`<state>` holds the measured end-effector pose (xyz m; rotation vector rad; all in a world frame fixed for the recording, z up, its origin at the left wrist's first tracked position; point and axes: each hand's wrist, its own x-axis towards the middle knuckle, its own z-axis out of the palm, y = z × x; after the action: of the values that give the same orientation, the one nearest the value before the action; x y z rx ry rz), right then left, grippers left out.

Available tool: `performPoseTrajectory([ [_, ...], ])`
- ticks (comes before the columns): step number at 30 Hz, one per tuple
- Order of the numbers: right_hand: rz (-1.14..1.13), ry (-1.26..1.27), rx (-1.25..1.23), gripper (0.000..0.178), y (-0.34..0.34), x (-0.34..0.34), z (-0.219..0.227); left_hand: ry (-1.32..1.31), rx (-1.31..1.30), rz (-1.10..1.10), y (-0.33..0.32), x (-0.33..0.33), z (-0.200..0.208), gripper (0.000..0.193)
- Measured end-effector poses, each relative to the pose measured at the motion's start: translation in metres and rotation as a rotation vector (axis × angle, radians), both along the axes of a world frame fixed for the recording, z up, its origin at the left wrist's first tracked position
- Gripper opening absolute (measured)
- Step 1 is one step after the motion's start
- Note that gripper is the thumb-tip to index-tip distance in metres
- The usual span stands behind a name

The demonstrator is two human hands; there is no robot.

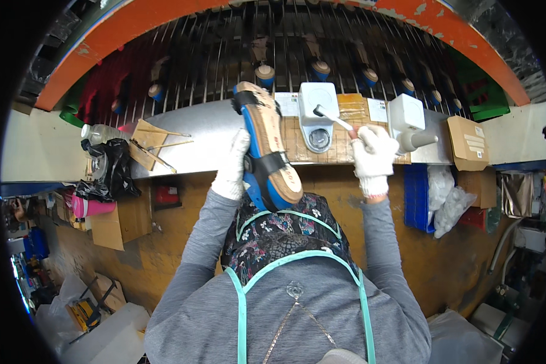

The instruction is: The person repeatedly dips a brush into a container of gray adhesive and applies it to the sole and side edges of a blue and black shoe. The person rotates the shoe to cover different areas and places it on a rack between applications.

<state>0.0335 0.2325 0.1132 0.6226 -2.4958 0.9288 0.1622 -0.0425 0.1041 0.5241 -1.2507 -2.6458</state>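
Observation:
My left hand (232, 167), in a white knit glove, grips a sandal (267, 124) by its left side. The sandal has a tan footbed, black straps and a blue body that looks like a shoe last, and is held tilted over the bench's near edge. In my gloved right hand (373, 151) is a slim white brush (337, 117) with a dark tip, pinched by its handle end. The brush tip lies over a white dispenser-like container (318, 97), whose round well (318, 139) faces me. The fingers under the sandal are hidden.
A second white container (406, 113) with a nozzle stands right of my right hand. Brushes (158, 145) lie on cardboard at left, beside a black plastic bag (112, 170). Beyond the metal bench (206, 130), several similar sandals sit on a rod rack under an orange frame (145, 27).

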Motion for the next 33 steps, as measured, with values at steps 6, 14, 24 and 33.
performPoseTrajectory([
  [6,0.158,0.15,-0.183,0.015,-0.042,0.021,0.093,0.212,-0.075,-0.176,-0.009,-0.027,0.028,0.075],
  [14,0.224,-0.03,-0.297,0.014,-0.077,0.019,0.091,0.136,-0.287,-0.147,-0.013,-0.012,0.045,0.092],
  [24,0.329,0.144,-0.173,0.016,-0.1,-0.011,0.108,0.094,-0.381,-0.112,-0.025,-0.006,0.048,0.103],
  [33,0.55,-0.188,-0.341,0.012,-0.093,-0.021,0.103,0.215,-0.24,-0.157,-0.03,-0.01,0.048,0.092],
])
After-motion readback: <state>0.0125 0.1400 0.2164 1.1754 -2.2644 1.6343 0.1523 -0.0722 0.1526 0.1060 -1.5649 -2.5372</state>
